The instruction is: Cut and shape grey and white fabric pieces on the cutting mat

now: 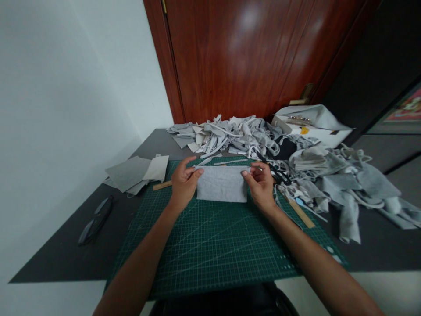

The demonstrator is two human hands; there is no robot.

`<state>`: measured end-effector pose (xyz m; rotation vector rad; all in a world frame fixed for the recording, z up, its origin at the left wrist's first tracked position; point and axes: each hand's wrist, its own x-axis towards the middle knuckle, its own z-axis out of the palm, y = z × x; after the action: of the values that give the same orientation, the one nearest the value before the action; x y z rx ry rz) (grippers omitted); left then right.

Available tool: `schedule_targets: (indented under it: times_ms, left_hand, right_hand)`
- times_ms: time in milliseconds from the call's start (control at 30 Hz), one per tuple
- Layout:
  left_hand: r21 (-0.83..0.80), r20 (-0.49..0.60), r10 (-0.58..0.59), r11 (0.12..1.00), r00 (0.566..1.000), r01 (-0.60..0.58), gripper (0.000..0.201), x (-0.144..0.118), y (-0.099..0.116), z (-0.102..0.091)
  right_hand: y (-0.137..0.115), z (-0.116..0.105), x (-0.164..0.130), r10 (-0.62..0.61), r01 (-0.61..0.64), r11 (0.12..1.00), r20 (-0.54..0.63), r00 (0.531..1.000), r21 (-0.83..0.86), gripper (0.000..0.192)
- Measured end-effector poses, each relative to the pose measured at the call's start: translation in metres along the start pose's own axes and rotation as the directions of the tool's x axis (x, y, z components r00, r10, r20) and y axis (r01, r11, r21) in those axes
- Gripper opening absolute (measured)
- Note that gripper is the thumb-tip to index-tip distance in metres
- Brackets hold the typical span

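Grey fabric rectangle (222, 184) lies flat at the far middle of the green cutting mat (210, 245), pinched at its ends by left hand (184, 183) and right hand (262, 184), apparently cut out already, with a scrap heap (263, 140) crowding behind, wooden ruler (300, 213) and scissors (95, 220) aside.

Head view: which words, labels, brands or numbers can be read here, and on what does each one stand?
None can be read.
Green mat: grid lines and pale marks near its right corner, too small to read.
White box: a yellow tag, blurred.
Picture at the right edge: colours only.
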<state>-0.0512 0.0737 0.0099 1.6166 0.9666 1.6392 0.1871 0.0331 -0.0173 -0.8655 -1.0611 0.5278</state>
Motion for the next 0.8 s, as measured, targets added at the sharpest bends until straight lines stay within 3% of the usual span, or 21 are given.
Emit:
schedule_targets:
  times_ms: [233,567,800]
  left_hand:
    - [-0.005,0.008,0.019,1.000,1.000,-0.019,0.065,-0.0008,0.0006,0.0008]
    - [-0.019,0.092,-0.025,0.999,0.995,0.027,0.026,0.0016,0.0005,0.0015]
    - [-0.049,0.066,-0.037,0.998,0.997,0.040,0.022,0.0045,-0.0017,0.0033]
  right_hand:
    - [0.0074,-0.0016,0.0008,0.038,-0.039,0.998,-0.034,0.999,-0.039,0.035]
    - [0.0034,-0.0030,0.0006,0.042,-0.044,0.998,-0.058,0.997,-0.036,0.021]
    - [0.0066,-0.0042,0.0007,0.063,-0.064,0.998,-0.055,0.997,-0.024,0.025]
